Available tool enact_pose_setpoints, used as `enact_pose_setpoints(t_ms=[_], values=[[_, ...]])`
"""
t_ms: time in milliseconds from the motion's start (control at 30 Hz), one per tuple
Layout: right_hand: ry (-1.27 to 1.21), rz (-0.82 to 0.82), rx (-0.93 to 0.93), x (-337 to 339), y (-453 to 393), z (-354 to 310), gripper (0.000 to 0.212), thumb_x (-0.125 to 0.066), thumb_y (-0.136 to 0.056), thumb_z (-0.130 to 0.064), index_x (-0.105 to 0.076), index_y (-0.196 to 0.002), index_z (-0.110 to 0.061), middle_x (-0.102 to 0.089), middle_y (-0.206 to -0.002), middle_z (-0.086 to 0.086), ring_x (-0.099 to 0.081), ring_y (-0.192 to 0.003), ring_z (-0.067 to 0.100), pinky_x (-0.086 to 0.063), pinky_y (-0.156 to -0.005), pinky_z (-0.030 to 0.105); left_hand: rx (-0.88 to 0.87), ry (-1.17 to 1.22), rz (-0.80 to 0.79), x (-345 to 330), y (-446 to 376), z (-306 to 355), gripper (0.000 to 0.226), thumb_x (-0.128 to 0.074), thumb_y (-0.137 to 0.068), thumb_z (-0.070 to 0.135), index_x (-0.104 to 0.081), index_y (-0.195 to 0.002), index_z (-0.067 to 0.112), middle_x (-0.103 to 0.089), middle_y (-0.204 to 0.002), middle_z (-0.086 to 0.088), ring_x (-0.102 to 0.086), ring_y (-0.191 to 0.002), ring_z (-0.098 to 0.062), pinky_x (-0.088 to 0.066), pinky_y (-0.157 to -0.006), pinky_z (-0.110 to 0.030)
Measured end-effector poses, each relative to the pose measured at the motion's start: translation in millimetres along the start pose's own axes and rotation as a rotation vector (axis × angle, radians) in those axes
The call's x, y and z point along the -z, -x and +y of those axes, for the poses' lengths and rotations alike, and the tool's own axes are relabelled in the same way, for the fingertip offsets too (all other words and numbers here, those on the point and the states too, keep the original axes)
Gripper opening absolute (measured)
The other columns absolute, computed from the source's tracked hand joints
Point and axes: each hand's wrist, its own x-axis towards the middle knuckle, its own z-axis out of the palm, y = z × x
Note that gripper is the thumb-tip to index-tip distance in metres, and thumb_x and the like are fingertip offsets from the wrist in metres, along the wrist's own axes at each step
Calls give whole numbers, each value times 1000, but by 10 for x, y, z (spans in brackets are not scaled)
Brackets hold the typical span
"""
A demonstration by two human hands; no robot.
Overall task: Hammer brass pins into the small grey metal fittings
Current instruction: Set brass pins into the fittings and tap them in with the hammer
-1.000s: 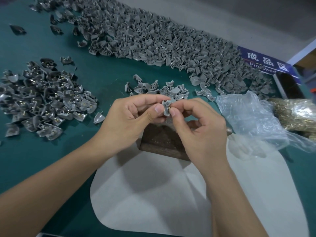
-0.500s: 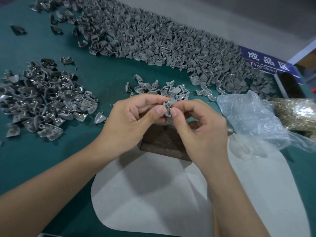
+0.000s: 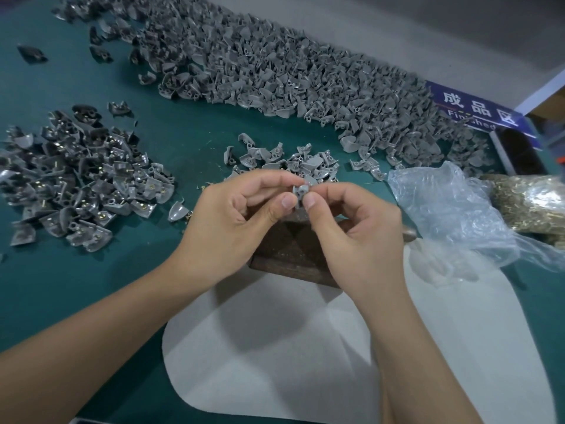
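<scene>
Both your left hand (image 3: 232, 221) and right hand (image 3: 354, 231) pinch one small grey fitting (image 3: 301, 194) just above the dark rough block (image 3: 290, 252), with bare green mat (image 3: 183, 123) left of the block, a smooth white sheet (image 3: 275, 347) under its near edge, and crinkled clear plastic (image 3: 452, 209) to its right.

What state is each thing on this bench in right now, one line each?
Grey fitting: pinched between both hands, above the block.
Left hand: pinching the fitting.
Right hand: pinching the fitting.
Dark block: flat on the mat, bare.
Plastic bag: open, crumpled.
Left pile: fittings with brass pins in.
</scene>
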Motion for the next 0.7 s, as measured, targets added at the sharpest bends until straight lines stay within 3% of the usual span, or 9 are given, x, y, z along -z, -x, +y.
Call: enact_pose_setpoints(t_ms=[267,467,567,700], values=[[-103,-12,-165,-23,26,-36,9,-72,-97,-15,-80,-94,-18,-72,-71,-6,-64,-65,8,-57,-64,34,-77,-78,-6,-27,27,41,21,-66,-100,16,-70,-120,22,-75,-120,11,-71,-113,-11,-57,-97,-29],[-197,5,-203,-54,51,-62,13,-71,-99,-15,-79,-89,-19,-64,-62,-6,-56,-56,2,-47,-57,18,-118,-68,18,-65,38,75,22,-65,-98,12,-68,-118,19,-74,-123,6,-70,-115,-12,-54,-99,-26],[-129,29,-127,-44,45,-69,13,-72,-98,-14,-79,-92,-22,-67,-67,-15,-60,-62,1,-46,-62,16,-117,-59,9,-54,19,75,22,-67,-98,9,-69,-119,13,-74,-124,3,-70,-116,-14,-54,-100,-26],[-73,33,-64,-61,44,-93,8,-73,-96,-12,-80,-96,-17,-75,-81,-10,-71,-76,8,-54,-71,21,-91,-31,11,-24,7,69,23,-70,-96,15,-68,-119,15,-75,-120,1,-72,-113,-17,-58,-97,-33]])
